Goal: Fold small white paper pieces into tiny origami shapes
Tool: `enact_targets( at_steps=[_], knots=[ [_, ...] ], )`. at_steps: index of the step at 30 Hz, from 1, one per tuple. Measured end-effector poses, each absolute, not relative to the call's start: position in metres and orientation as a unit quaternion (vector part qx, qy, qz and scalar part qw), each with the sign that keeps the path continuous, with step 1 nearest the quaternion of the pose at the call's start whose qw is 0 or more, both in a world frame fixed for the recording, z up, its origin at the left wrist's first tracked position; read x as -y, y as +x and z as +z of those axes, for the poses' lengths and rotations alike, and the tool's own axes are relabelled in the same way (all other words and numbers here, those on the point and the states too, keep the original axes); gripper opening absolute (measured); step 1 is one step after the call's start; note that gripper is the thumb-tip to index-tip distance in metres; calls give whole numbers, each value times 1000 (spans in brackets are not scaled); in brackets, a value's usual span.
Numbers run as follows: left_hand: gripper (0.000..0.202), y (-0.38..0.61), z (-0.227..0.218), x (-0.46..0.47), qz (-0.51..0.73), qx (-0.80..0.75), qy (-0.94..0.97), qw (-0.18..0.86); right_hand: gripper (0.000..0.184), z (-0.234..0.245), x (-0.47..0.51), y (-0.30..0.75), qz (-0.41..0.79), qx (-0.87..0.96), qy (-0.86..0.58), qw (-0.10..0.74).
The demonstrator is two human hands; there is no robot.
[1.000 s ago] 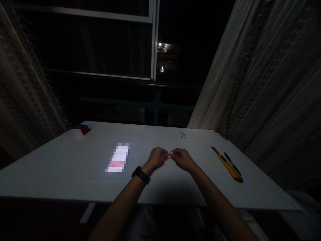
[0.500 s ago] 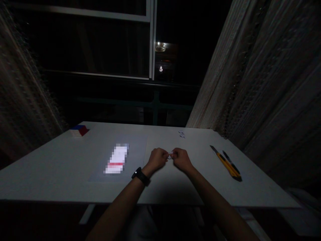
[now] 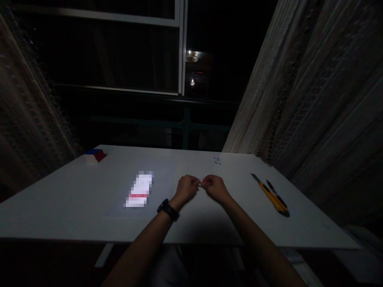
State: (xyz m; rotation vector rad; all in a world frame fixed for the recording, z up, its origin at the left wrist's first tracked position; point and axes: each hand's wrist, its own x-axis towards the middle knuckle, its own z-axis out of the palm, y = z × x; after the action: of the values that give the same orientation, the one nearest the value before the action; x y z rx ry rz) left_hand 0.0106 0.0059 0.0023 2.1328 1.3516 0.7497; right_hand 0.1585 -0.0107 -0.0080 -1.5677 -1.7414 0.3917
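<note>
Close together over the middle of the white table (image 3: 206, 223), my left hand (image 3: 187, 187) and my right hand (image 3: 216, 186) meet at the fingertips. Both are closed in a pinch on a small whitish piece of paper (image 3: 201, 182), mostly hidden by the fingers. A dark watch (image 3: 167, 209) is on my left wrist. Beyond my right hand lie two small white paper pieces (image 3: 218, 162) with dark marks, one behind the other.
Left of my hands, a lit, blurred-out screen (image 3: 140, 189) rests on a pale sheet (image 3: 116, 211). A coloured cube (image 3: 94, 156) sits at the far left. On the right lie a yellow utility knife (image 3: 271, 196) and a dark pen (image 3: 275, 191). Curtains (image 3: 260, 79) hang behind.
My fingertips have shifted slightly around the small paper piece, and less of it shows between them. The things on the table have stayed where they were.
</note>
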Motion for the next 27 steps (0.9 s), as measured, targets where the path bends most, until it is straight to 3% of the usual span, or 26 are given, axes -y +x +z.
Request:
enact_targets(
  at_steps=[16, 27],
  knots=[
    [30, 8, -2, -12, 363, -498, 721, 317, 18, -14, 8, 164, 192, 643, -604, 429],
    [31, 8, -4, -13, 321, -487, 738, 340, 20, -4, 15, 162, 217, 683, -584, 381]
  ],
)
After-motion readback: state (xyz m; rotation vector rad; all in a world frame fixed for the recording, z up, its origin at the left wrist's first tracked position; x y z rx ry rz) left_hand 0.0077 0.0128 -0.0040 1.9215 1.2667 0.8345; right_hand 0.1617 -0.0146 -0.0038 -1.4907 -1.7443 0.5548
